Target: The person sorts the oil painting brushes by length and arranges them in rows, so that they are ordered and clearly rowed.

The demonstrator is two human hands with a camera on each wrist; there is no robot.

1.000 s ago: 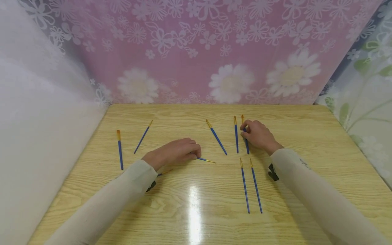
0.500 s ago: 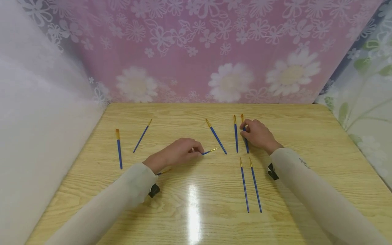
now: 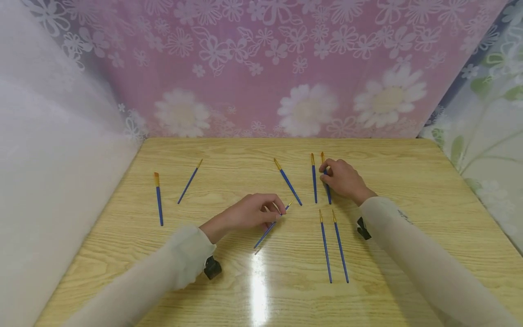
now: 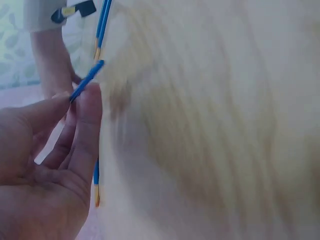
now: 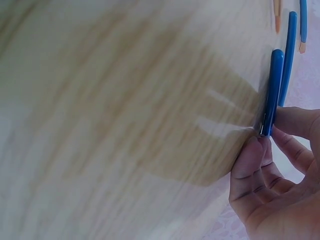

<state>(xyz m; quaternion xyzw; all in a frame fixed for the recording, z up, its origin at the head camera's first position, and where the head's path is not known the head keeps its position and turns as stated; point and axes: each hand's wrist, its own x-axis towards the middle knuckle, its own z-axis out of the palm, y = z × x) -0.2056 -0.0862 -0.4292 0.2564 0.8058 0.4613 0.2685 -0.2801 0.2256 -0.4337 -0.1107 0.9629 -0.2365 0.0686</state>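
You pinch a slim, round blue brush handle (image 4: 88, 79) between the thumb and fingers of your left hand (image 4: 52, 167), its blunt end sticking out over the pale wood-grain bench (image 4: 200, 130). To the right lie two thin blue-handled paintbrushes (image 4: 104, 22) with golden ends, near your cream-sleeved right hand (image 4: 50, 62); farther left, partly behind your fingers, shows another blue-handled, golden-ended brush (image 4: 96, 175).

Both arms (image 3: 425, 259) forward, fingers (image 4: 90, 130) bent

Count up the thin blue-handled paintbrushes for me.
8: two paintbrushes at left, one pinched by the left hand, one by the right hand, two left of that, two nearest. More may be hidden.
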